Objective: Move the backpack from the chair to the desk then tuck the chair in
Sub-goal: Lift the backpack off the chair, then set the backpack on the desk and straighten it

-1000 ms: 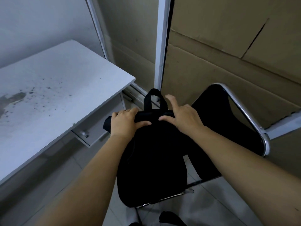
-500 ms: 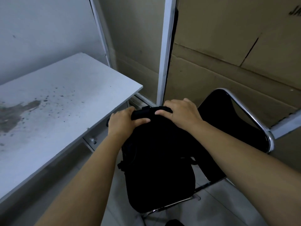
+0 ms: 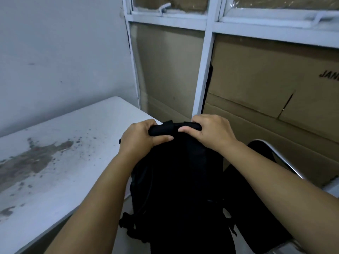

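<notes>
Head view: the left hand (image 3: pixel 138 139) and right hand (image 3: pixel 212 132) both clench the top edge of the black backpack (image 3: pixel 176 189), which hangs upright between the stained white bench (image 3: pixel 55 162) at left and the chair (image 3: pixel 271 162) at right.

Cardboard (image 3: pixel 266 85) behind white window frame (image 3: pixel 203 70); grey wall (image 3: pixel 64 52) left.

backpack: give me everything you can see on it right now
The backpack is black, soft fabric by the look of it, hanging upright with straps and buckles at its lower sides. The left hand and right hand both grip its top edge. It sits between the desk and the chair; whether its bottom touches the seat is hidden. It is not on the desk.
</notes>
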